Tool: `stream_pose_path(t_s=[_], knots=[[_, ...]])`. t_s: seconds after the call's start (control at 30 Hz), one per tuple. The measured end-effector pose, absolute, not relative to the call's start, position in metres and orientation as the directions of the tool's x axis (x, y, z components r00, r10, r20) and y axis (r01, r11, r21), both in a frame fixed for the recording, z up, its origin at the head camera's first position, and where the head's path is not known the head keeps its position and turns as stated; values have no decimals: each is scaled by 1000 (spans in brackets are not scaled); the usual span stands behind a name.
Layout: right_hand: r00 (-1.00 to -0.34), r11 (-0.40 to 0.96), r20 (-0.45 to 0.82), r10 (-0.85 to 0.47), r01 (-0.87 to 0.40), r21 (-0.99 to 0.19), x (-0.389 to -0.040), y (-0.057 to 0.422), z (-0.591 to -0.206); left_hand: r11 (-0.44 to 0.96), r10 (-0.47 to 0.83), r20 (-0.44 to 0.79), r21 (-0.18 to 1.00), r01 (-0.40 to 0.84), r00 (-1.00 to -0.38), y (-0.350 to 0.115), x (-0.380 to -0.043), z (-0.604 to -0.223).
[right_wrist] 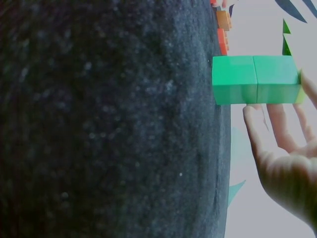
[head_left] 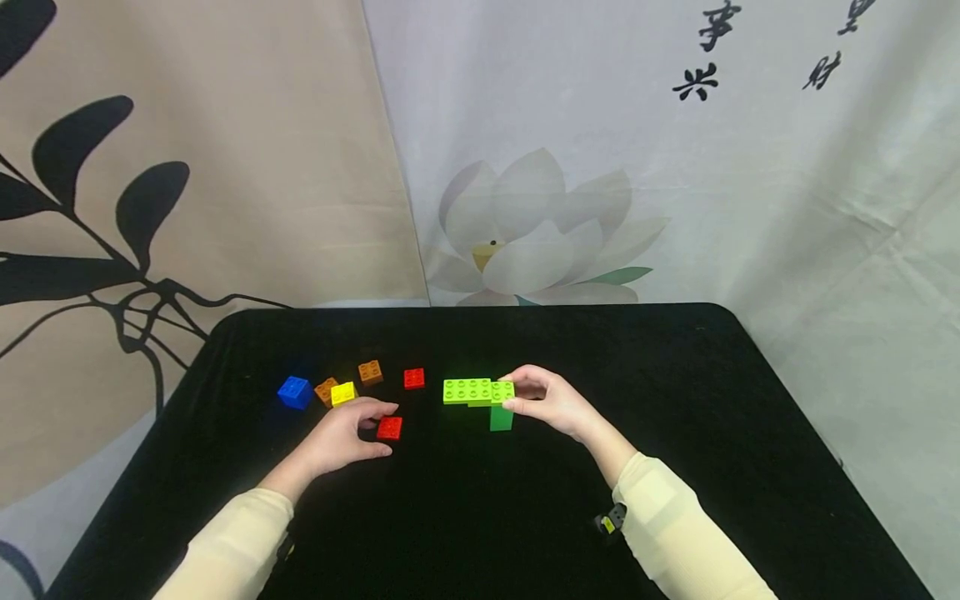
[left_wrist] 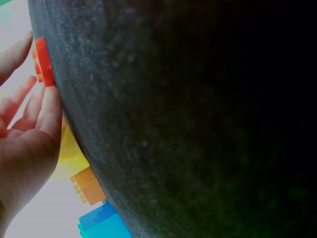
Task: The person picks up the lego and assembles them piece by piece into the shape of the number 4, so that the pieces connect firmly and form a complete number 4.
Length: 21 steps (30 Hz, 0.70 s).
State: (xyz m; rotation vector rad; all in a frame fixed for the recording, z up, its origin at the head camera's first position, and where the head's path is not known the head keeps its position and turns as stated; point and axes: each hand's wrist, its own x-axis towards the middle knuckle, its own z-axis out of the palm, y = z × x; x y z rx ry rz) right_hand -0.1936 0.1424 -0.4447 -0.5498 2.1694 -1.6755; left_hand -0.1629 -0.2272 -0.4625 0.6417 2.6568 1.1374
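A flat red brick (head_left: 389,428) lies on the table, its studs facing up. Around it curve the thumb and fingers of my left hand (head_left: 341,437), with gaps between them and the brick in the head view. My right hand (head_left: 551,406) pinches the right end of a lime-green brick assembly (head_left: 467,391) between thumb and fingers. Beneath that end is a darker green stack (head_left: 501,418); the right wrist view shows it as two green blocks (right_wrist: 255,79) joined together, standing on the table.
Left of my left hand are a blue brick (head_left: 296,392), an orange brick (head_left: 326,390) and a yellow brick (head_left: 343,393). Farther back sit another orange brick (head_left: 371,372) and a second red brick (head_left: 414,378). A black cloth covers the table (head_left: 450,517), with printed curtains behind it.
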Motion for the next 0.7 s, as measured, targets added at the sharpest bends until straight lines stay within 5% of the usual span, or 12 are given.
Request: stream_pose_path(t_s=[0.7], knots=[[-863, 234, -11, -504, -125, -964, -195, 144, -448, 608, 432, -80, 762, 224, -898, -229, -167, -467]])
